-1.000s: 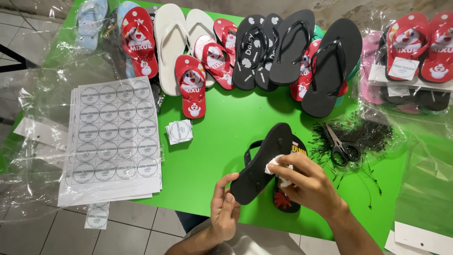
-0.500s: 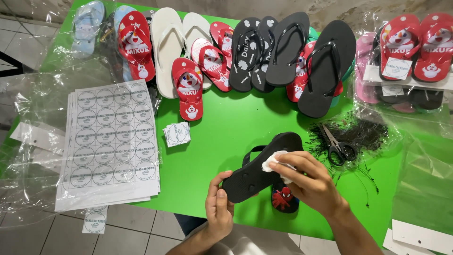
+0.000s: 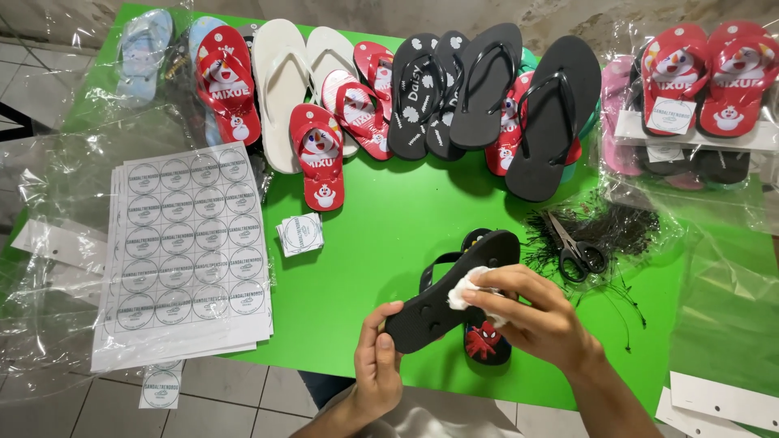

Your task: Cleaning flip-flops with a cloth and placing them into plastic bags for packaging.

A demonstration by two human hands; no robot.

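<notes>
Centrally, left hand (image 3: 378,362) grips the black rubber flip-flop (image 3: 449,296) by its heel end (sole upward); right hand (image 3: 535,312) pinches a white cloth wad (image 3: 467,286) against it, above the green tabletop (image 3: 381,235).

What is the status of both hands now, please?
Left hand grips black flip-flop at its end. Right hand presses white wad on its sole. Nothing obstructs.
</notes>
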